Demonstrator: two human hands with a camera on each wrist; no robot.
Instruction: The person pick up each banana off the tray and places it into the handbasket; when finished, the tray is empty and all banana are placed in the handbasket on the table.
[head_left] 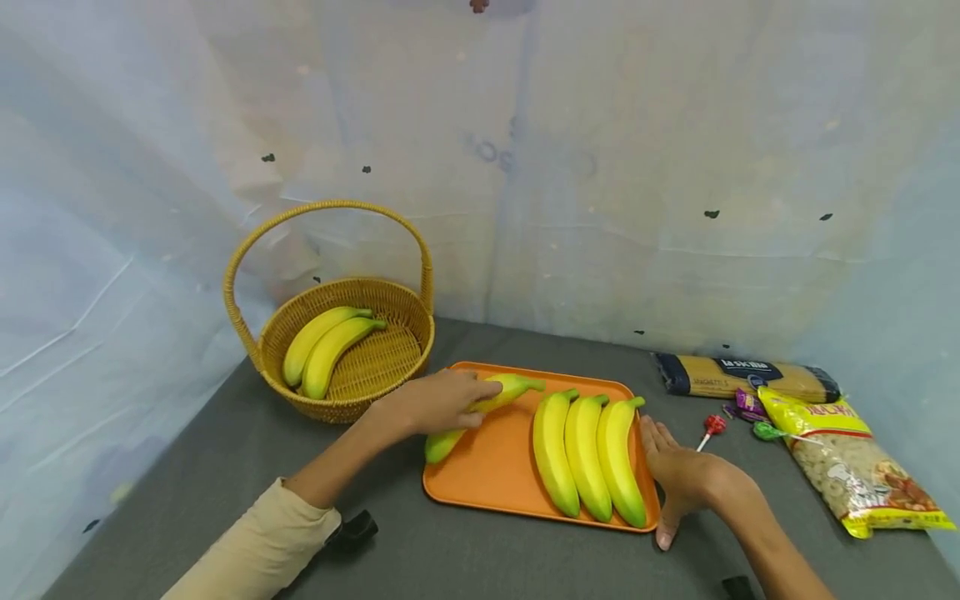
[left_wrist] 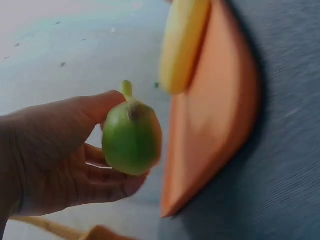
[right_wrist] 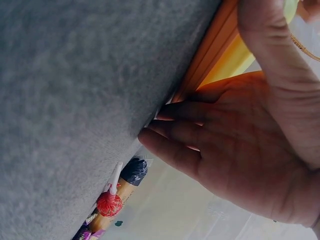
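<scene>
My left hand (head_left: 442, 402) grips a yellow banana (head_left: 504, 390) with a green tip, over the left part of the orange tray (head_left: 487, 479). In the left wrist view the banana's green end (left_wrist: 131, 140) faces the camera, thumb and fingers curled round it, and it appears raised off the tray. Three bananas (head_left: 587, 454) lie side by side on the tray's right part. Along the tray's right edge rests my right hand (head_left: 686, 475), its fingers straight; in the right wrist view the hand (right_wrist: 240, 135) holds nothing.
A wicker basket (head_left: 352, 408) with a tall handle stands back left, two bananas (head_left: 330, 346) inside. At the right lie a spaghetti pack (head_left: 720, 377), a red lollipop (head_left: 714, 425), a green lollipop (head_left: 767, 431), a purple-wrapped sweet (head_left: 748, 402) and a yellow snack bag (head_left: 855, 467).
</scene>
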